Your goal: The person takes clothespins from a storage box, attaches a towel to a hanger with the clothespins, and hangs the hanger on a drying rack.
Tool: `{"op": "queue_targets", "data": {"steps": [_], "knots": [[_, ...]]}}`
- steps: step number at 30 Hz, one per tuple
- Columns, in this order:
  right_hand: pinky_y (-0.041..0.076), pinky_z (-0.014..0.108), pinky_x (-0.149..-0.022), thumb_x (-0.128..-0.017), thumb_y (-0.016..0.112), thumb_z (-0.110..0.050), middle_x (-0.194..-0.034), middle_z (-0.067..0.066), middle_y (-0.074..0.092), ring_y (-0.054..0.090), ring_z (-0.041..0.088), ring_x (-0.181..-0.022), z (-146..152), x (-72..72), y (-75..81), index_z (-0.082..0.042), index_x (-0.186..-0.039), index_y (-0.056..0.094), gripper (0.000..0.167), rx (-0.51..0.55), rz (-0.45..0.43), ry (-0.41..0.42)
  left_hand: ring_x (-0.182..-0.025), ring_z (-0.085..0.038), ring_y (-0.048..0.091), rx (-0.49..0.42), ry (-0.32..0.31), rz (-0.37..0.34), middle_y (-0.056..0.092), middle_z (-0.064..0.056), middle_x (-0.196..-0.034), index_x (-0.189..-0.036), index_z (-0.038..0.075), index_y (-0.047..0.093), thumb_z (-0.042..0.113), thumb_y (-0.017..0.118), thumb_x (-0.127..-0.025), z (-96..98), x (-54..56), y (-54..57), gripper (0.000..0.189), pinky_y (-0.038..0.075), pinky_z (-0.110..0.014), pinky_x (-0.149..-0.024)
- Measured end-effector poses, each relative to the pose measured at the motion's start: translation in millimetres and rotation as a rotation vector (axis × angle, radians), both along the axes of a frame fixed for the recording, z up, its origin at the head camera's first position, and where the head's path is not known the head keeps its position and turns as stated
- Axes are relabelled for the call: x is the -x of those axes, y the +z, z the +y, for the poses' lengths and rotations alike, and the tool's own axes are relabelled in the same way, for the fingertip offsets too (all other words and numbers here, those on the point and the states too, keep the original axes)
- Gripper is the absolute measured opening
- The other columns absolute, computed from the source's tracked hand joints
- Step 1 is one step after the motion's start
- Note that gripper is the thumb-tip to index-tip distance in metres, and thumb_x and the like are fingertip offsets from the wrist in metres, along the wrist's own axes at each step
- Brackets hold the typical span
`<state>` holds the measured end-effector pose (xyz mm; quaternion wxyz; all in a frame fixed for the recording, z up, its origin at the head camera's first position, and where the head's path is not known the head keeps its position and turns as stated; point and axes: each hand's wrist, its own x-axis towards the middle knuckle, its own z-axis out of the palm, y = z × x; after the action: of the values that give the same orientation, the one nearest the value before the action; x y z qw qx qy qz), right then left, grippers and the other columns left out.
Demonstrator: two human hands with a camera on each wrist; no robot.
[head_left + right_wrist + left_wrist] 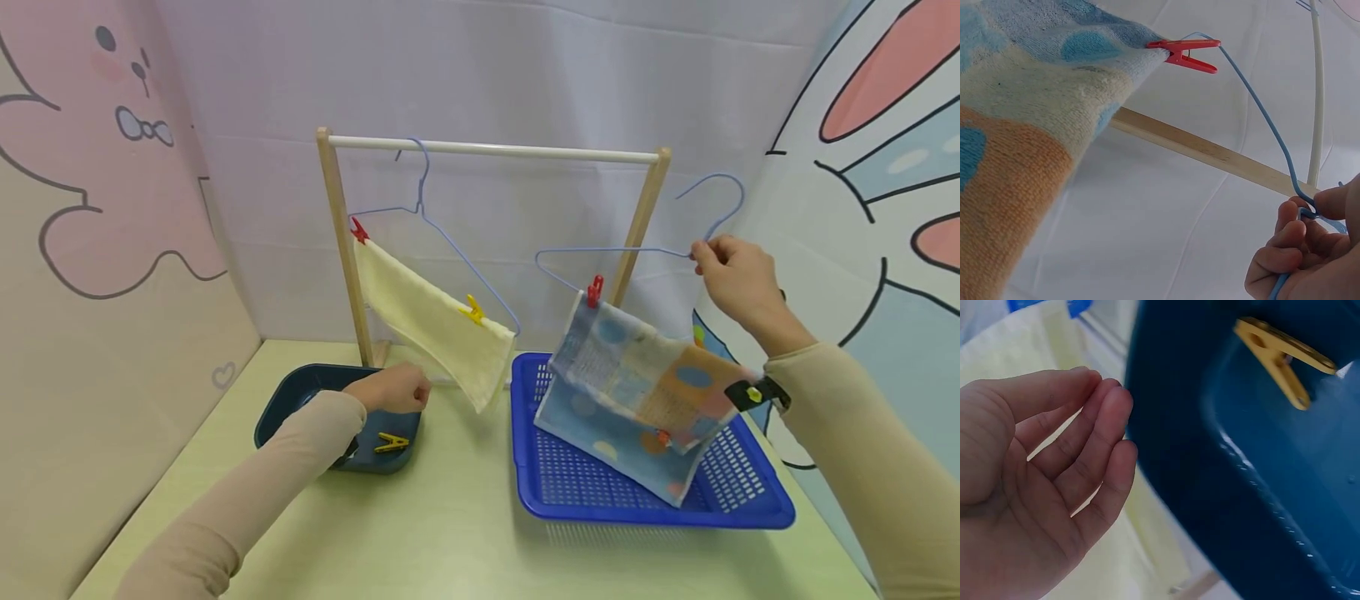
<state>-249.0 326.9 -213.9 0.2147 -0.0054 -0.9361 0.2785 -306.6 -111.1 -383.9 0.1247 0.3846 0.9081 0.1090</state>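
Observation:
My right hand (738,279) pinches a blue wire clothes hanger (611,249) just below its hook. From this hanger a patterned towel (611,362) in blue, cream and orange hangs, and a red clothespin (1185,52) grips one corner. Its lower part hangs over the blue basket (652,523). Above the right edge of a dark teal tub (315,371) is my left hand (390,387). Seen in the left wrist view, its fingers (1100,434) are loosely bent and hold nothing. A yellow clothespin (392,442) lies in the tub.
A rack with wooden posts and a white bar (495,150) stands at the back. On it hangs another blue hanger (465,258) with a pale yellow towel (427,308), held by a red clothespin (360,230) and a yellow one. Walls with cartoon prints (120,167) flank the table.

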Motion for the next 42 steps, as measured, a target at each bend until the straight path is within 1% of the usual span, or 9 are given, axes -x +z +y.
{"op": "queue_targets", "data": {"steps": [6, 12, 14, 17, 21, 23, 25, 33, 42], "knots": [[0.039, 0.038, -0.063, -0.1, 0.032, -0.046, -0.102, 0.021, 0.059, 0.049, 0.029, -0.088, 1.2, 1.0, -2.1, 0.001, -0.11, 0.058, 0.054, 0.002, -0.007, -0.003, -0.063, -0.012, 0.051, 0.044, 0.071, -0.023, 0.058, 0.004, -0.072, -0.075, 0.012, 0.067, -0.001, 0.057, -0.087, -11.0, 6.7, -16.3, 0.02, 0.049, -0.035, -0.07], [0.039, 0.038, -0.064, -0.099, 0.032, -0.047, -0.104, 0.022, 0.058, 0.049, 0.03, -0.089, -0.3, 0.8, -4.7, 0.001, -0.112, 0.057, 0.056, 0.011, -0.015, 0.006, -0.062, -0.016, 0.049, 0.143, 0.199, -0.076, 0.056, 0.001, -0.072, -0.075, 0.014, 0.066, -0.003, 0.054, -0.086, -14.5, 13.5, -32.3, 0.023, 0.043, -0.034, -0.061], [0.039, 0.039, -0.065, -0.099, 0.032, -0.048, -0.105, 0.022, 0.058, 0.049, 0.031, -0.09, -0.5, 1.1, -6.0, 0.002, -0.113, 0.056, 0.057, 0.02, -0.019, 0.008, -0.067, -0.016, 0.051, 0.187, 0.25, -0.098, 0.057, 0.001, -0.077, -0.08, 0.015, 0.066, -0.001, 0.055, -0.087, -14.6, 14.2, -35.3, 0.021, 0.045, -0.035, -0.063], [0.039, 0.04, -0.067, -0.099, 0.031, -0.049, -0.105, 0.022, 0.057, 0.048, 0.031, -0.091, -1.2, 1.0, -7.5, 0.001, -0.114, 0.056, 0.057, 0.026, -0.023, 0.006, -0.066, -0.017, 0.05, 0.235, 0.299, -0.142, 0.055, -0.001, -0.074, -0.08, 0.011, 0.067, 0.0, 0.054, -0.087, -15.0, 13.0, -38.2, 0.018, 0.044, -0.035, -0.063], [0.039, 0.04, -0.067, -0.099, 0.032, -0.049, -0.104, 0.021, 0.057, 0.048, 0.03, -0.09, -1.3, 0.6, -8.0, 0.0, -0.113, 0.056, 0.057, 0.026, -0.019, 0.0, -0.074, -0.018, 0.055, 0.265, 0.318, -0.171, 0.06, -0.003, -0.082, -0.09, 0.006, 0.069, 0.002, 0.057, -0.086, -16.4, 7.9, -37.8, 0.013, 0.049, -0.039, -0.071], [0.038, 0.039, -0.066, -0.099, 0.032, -0.048, -0.104, 0.02, 0.058, 0.048, 0.03, -0.089, -0.9, 0.1, -8.0, 0.0, -0.112, 0.056, 0.056, 0.028, -0.014, -0.005, -0.085, -0.022, 0.059, 0.274, 0.318, -0.173, 0.063, -0.006, -0.095, -0.101, 0.006, 0.067, 0.003, 0.059, -0.086, -17.2, 6.0, -37.4, 0.018, 0.05, -0.045, -0.08], [0.038, 0.039, -0.065, -0.099, 0.032, -0.048, -0.103, 0.02, 0.058, 0.047, 0.029, -0.088, -0.2, -0.4, -7.8, 0.0, -0.111, 0.057, 0.055, 0.03, -0.01, -0.009, -0.089, -0.024, 0.058, 0.286, 0.319, -0.178, 0.063, -0.008, -0.099, -0.105, 0.005, 0.065, 0.004, 0.058, -0.086, -17.6, 4.7, -38.0, 0.02, 0.048, -0.046, -0.083], [0.038, 0.038, -0.065, -0.099, 0.032, -0.049, -0.103, 0.02, 0.057, 0.046, 0.029, -0.088, 1.7, -0.8, -7.2, 0.0, -0.112, 0.056, 0.056, 0.039, -0.012, -0.009, -0.074, -0.022, 0.05, 0.317, 0.308, -0.181, 0.054, -0.005, -0.082, -0.093, 0.006, 0.058, 0.003, 0.054, -0.087, -15.7, 2.2, -35.9, 0.008, 0.04, -0.037, -0.068], [0.038, 0.038, -0.064, -0.099, 0.033, -0.048, -0.102, 0.02, 0.058, 0.047, 0.028, -0.089, 1.7, 0.2, -6.8, 0.0, -0.112, 0.057, 0.056, 0.041, -0.004, -0.007, -0.07, -0.019, 0.05, 0.324, 0.304, -0.17, 0.054, -0.003, -0.076, -0.084, 0.01, 0.058, 0.0, 0.057, -0.084, -14.5, 3.7, -41.1, 0.009, 0.04, -0.034, -0.065]]}}
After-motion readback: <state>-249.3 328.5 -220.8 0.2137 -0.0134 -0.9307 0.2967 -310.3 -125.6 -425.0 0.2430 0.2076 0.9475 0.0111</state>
